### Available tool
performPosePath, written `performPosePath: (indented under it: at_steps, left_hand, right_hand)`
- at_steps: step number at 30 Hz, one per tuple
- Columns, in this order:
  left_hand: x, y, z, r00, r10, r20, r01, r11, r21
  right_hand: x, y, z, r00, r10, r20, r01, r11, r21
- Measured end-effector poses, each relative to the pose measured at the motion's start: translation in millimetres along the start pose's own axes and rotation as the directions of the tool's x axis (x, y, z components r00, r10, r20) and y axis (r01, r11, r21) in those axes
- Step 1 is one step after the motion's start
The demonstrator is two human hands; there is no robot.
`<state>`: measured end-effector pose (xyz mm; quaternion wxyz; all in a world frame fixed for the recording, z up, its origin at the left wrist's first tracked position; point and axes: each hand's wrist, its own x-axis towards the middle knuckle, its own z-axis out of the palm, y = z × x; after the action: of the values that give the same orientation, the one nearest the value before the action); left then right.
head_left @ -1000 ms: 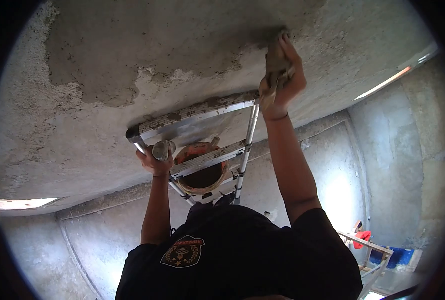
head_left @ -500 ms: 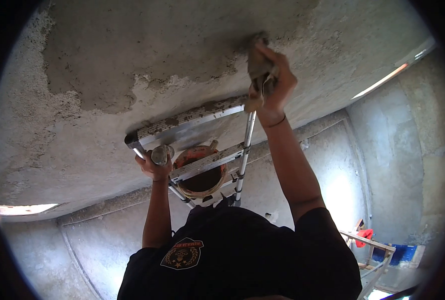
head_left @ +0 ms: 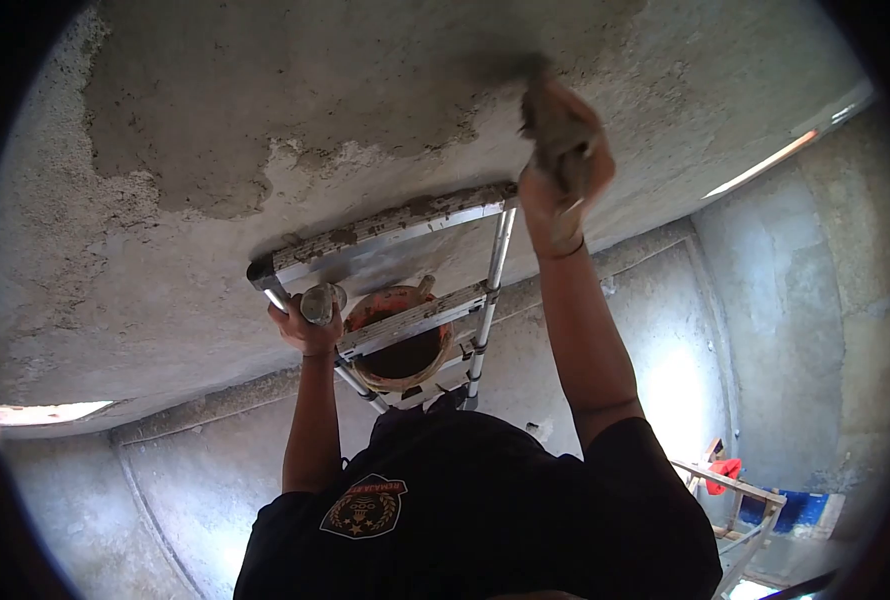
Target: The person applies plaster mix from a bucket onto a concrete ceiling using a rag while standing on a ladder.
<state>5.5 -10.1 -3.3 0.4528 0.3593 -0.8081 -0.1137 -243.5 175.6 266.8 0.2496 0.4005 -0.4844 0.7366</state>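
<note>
My right hand [head_left: 563, 175] is raised overhead and closed on a mortar-smeared float pad [head_left: 557, 118], which is pressed flat against the grey plastered ceiling [head_left: 365, 80]. Darker, wetter plaster spreads left of the pad. My left hand [head_left: 307, 325] is lower and wrapped round the left rail of an aluminium ladder [head_left: 405, 225], just under the top step. A grey rounded knob [head_left: 319, 300] shows above its fingers. An orange bucket [head_left: 403, 345] smeared with mortar hangs behind the ladder rungs, right of my left hand.
Rough bare patches of ceiling [head_left: 85, 250] lie left of the dark plaster. Grey concrete walls [head_left: 785, 320] close in on all sides, with bright slits near the top. A second ladder and a red object [head_left: 727, 470] stand low at the right.
My right hand swept the pad left across the ceiling, then back right to about where it began. My left hand stayed on the ladder rail.
</note>
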Motion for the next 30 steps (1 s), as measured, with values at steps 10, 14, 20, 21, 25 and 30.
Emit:
performPosePath:
  at_steps: [10,14,20,21,25,30]
  left_hand:
    - [-2,0,0,1.0,-0.007,-0.015,0.007,1.0,-0.012]
    - [1,4,-2,1.0,-0.007,-0.011,0.007,1.0,-0.028]
    - [3,6,-2,0.999,-0.034,-0.014,0.033,0.999,-0.037]
    - [2,5,-2,0.999,-0.041,0.003,0.041,0.998,-0.046]
    - [2,6,-1,0.999,-0.038,-0.001,0.038,0.998,-0.04]
    - [-6,-9,9,1.0,0.004,0.006,-0.004,0.998,0.058]
  right_hand:
    - [4,6,-6,0.982,-0.156,0.108,0.171,0.975,-0.144]
    - [0,3,-10,0.98,-0.065,0.19,0.124,0.94,-0.319]
    - [1,5,1,0.999,-0.048,-0.011,0.047,0.993,-0.105]
    - [3,8,-1,0.999,0.045,0.005,-0.045,0.998,0.054]
    - [-18,4,-13,0.85,0.415,0.326,-0.502,0.825,0.259]
    - [-104,-19,-26,0.646,0.494,0.582,-0.56,0.825,-0.079]
